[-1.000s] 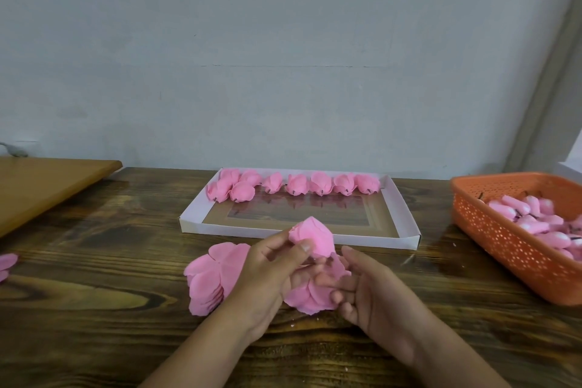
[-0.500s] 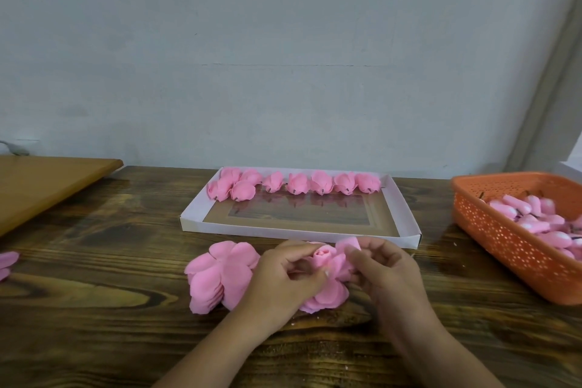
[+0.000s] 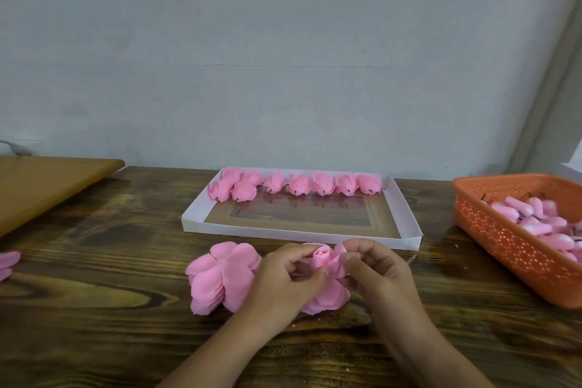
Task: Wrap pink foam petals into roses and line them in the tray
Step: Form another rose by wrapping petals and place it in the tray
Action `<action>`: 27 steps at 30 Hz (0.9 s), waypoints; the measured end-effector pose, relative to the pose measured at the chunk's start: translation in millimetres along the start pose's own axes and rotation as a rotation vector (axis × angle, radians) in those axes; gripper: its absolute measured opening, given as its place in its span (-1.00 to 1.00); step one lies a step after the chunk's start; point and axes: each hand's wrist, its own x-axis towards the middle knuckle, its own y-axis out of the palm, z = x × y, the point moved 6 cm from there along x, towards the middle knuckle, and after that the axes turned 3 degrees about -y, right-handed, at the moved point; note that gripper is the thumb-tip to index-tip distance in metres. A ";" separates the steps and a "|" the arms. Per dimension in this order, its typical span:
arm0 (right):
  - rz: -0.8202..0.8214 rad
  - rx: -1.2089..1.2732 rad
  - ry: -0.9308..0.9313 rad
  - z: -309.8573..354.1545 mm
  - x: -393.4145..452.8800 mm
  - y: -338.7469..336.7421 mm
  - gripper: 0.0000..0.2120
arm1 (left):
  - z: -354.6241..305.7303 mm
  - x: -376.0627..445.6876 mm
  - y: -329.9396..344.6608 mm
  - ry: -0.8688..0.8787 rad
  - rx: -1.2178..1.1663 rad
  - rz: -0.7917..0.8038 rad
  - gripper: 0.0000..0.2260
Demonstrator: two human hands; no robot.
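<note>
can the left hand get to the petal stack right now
Probably yes: the petal stack lies right beside the left hand with nothing between, but that hand holds the rose and must let go first.

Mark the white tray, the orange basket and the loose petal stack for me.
white tray (image 3: 300, 234): head view, on its near front wall.
orange basket (image 3: 510, 244): head view, on its perforated near side wall.
petal stack (image 3: 220, 277): head view, on the top petal.

Glossy, grain-streaked wood on the desk (image 3: 94, 309); matt soft foam petals (image 3: 220, 280); smooth white card tray (image 3: 302, 234); perforated orange plastic basket (image 3: 510, 249).
</note>
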 end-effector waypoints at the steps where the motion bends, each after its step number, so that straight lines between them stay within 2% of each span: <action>1: 0.013 -0.008 -0.008 1.4 -0.9 1.8 -0.86 | 0.0 -0.3 0.2 0.002 0.005 -0.001 -0.74; 9: 0.014 -0.026 -0.064 0.9 -0.2 3.1 -0.79 | 2.9 1.4 -1.7 -0.020 0.025 -0.055 -0.74; 18: 0.018 -0.082 -0.131 4.2 -1.6 5.9 -0.84 | 2.8 0.9 -2.6 -0.004 -0.030 -0.099 -0.73; 27: 0.047 -0.101 -0.153 9.1 -2.8 9.9 -0.74 | 1.0 0.1 -6.0 0.012 -0.108 -0.141 -0.52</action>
